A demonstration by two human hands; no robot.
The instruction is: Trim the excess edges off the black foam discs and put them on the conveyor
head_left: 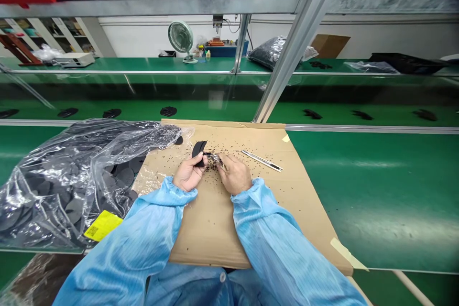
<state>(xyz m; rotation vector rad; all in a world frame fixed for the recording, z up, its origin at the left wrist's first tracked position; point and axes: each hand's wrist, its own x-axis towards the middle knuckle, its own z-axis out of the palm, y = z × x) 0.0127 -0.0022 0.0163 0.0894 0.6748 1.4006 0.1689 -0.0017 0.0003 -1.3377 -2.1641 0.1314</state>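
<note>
My left hand (190,172) is closed on a thin black curved plastic part (199,150), pinched between thumb and fingers and held up over the cardboard sheet (211,220). My right hand (234,173) is wrapped round a small pair of metal nippers (216,158), whose tip points left at the edge of the black part. The handles are mostly hidden by the fingers. Many tiny black bits lie scattered on the cardboard beneath and around both hands. To the right of my right hand lies a slim utility knife (263,160).
On the left, a large clear plastic bag (82,172) full of black parts overlaps the cardboard and carries a yellow label (103,225). A metal post (304,40) slants up beyond the cardboard. Several black pieces lie along the green belt (222,105) behind. A fan (180,37) stands further back.
</note>
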